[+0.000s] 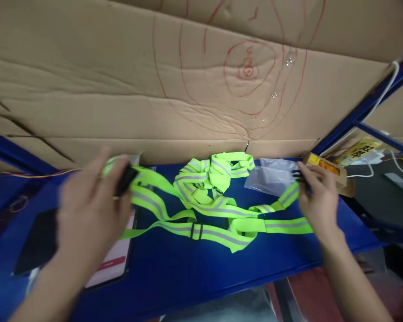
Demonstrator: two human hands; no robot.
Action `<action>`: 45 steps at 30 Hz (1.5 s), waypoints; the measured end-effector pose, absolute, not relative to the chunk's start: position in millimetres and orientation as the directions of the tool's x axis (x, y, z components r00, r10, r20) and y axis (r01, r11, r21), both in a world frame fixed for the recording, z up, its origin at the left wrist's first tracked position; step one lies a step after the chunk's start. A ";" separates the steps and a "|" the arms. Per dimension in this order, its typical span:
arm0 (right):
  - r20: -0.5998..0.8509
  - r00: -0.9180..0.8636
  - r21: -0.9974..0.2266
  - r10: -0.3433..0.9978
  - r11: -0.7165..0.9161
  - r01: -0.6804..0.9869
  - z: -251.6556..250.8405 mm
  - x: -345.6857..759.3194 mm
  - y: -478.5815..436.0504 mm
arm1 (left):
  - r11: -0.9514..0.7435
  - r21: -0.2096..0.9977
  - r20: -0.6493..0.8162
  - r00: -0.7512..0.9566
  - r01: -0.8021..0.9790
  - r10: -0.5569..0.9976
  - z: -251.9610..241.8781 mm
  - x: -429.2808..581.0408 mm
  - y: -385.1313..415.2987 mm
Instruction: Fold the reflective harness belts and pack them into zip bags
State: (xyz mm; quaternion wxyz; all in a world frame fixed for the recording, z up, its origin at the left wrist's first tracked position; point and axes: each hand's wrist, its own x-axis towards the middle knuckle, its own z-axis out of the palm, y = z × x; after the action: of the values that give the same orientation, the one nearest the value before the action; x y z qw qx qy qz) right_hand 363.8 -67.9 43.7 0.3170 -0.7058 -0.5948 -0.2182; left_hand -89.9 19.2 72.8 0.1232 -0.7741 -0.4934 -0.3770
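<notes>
A neon yellow-green reflective strap harness [208,197] with grey stripes lies tangled on the blue table [188,268]. My left hand [90,210] is closed on one end of the strap, at a black buckle [125,179], and is blurred by motion. My right hand [317,197] pinches the other end of the strap at a black clip near the right side. A black slider [196,231] sits on the strap between my hands.
A clear plastic bag [270,179] lies behind the strap. A small cardboard box [329,172] with a yellow label stands at the right. A dark tablet or clipboard [40,241] and a white-red card [116,261] lie at the left. A large cardboard sheet [188,80] with red scribbles forms the back wall.
</notes>
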 end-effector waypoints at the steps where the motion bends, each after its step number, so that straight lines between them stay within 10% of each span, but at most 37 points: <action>1: 0.657 0.131 -0.149 0.742 -0.043 0.988 44.1 337.5 -57.3 | -0.518 0.093 0.696 0.316 0.850 0.644 69.8 -76.1 17.1; 8: 0.542 -0.300 -0.119 0.785 0.425 0.898 12.7 217.9 -29.4 | -0.567 0.034 0.569 0.450 0.823 0.688 29.6 -0.1 6.3; 34: 0.539 -0.201 -0.134 0.818 0.319 0.938 -15.5 205.7 -25.0 | -0.602 0.030 0.582 0.476 0.798 0.659 -11.7 36.0 -13.2; 41: 0.450 -0.233 -0.448 0.862 0.444 0.776 -10.4 208.1 -26.3 | -0.702 0.484 0.469 0.522 0.522 0.712 9.6 19.9 -20.9; 45: 0.405 -0.275 -0.760 0.872 0.488 0.430 13.8 230.2 -22.6 | -0.454 0.845 0.300 0.450 0.283 0.841 21.1 0.2 -4.2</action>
State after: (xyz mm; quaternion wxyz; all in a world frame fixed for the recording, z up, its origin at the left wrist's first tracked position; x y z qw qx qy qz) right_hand 230.2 -22.6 13.8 0.4194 -0.4317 -0.7538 0.2636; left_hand 0.2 -4.2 21.1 -0.3723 -0.7659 -0.3669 -0.3744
